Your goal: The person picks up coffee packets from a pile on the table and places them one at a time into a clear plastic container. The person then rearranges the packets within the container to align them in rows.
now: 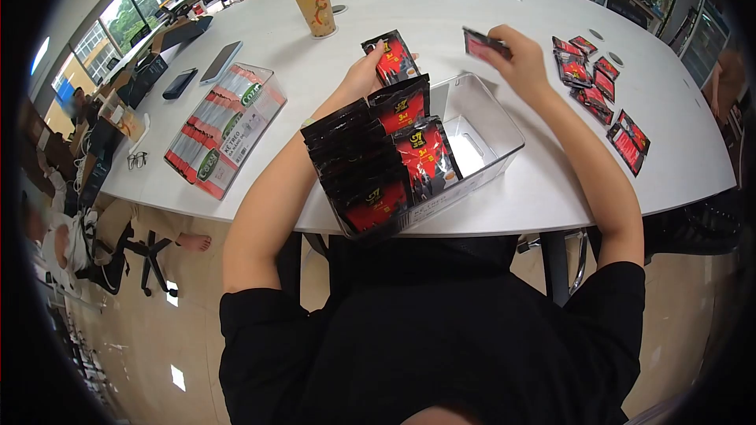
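Note:
My left hand (364,75) is closed around a red and black instant coffee sachet (394,59), its printed face turned up, beyond the clear plastic box (492,164). My right hand (517,57) pinches another coffee sachet (483,46) by one end, above the table to the right. Rows of upright black and red sachets (354,153) fill the left part of the box, with a red-faced sachet (426,154) at their right side. The box's right part shows its bare bottom.
Loose sachets (573,71) lie scattered on the white table (441,0) at right. To the left stands a second clear box (227,130) of red and white sticks, near two phones (221,61). A drink cup (312,4) stands at the back. Another person's bare foot (194,242) shows at left.

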`<move>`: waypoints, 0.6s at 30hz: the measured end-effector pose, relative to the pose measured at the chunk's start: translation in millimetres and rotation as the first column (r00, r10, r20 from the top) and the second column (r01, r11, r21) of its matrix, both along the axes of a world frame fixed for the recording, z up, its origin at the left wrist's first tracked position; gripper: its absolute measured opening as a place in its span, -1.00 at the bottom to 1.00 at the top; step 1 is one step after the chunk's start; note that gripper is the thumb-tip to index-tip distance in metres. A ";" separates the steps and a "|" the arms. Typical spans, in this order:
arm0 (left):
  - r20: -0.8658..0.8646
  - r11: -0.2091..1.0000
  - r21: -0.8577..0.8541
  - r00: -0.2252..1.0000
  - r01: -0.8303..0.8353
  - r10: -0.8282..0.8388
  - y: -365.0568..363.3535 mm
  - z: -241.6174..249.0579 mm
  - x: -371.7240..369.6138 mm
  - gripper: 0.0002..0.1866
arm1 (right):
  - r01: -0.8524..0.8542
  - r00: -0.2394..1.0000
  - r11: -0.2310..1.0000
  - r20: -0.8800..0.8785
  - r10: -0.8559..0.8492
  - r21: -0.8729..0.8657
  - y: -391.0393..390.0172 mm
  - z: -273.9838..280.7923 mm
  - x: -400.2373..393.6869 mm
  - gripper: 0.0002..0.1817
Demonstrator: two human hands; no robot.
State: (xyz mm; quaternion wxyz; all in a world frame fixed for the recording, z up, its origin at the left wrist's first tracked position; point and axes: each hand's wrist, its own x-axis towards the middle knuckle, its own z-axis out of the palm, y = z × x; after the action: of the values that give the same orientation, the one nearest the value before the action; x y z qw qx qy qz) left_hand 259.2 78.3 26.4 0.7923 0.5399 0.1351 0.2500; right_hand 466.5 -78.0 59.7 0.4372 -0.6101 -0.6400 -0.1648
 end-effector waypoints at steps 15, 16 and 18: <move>0.141 0.987 -0.160 0.989 -0.022 0.045 2.4 1.6 0.9 -0.43 | -0.339 0.711 0.939 0.668 0.218 0.055 60.7 -29.0 -25.1 -0.44; 0.209 0.973 -0.200 0.975 0.117 -0.074 7.5 1.1 0.2 -0.46 | -0.324 0.715 0.945 0.640 0.282 -0.055 60.5 -27.9 -26.1 -0.42; 0.224 0.949 -0.246 0.964 0.196 -0.141 -2.2 7.7 -0.4 -0.59 | -0.308 0.719 0.936 0.603 0.344 -0.167 60.8 -25.8 -30.9 -0.39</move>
State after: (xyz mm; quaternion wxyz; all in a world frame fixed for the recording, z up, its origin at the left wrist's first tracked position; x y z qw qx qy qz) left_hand 258.8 76.1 34.1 0.8858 0.4096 0.0389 0.2147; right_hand 435.6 -17.2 33.8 0.2058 -0.4102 -0.8496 -0.2600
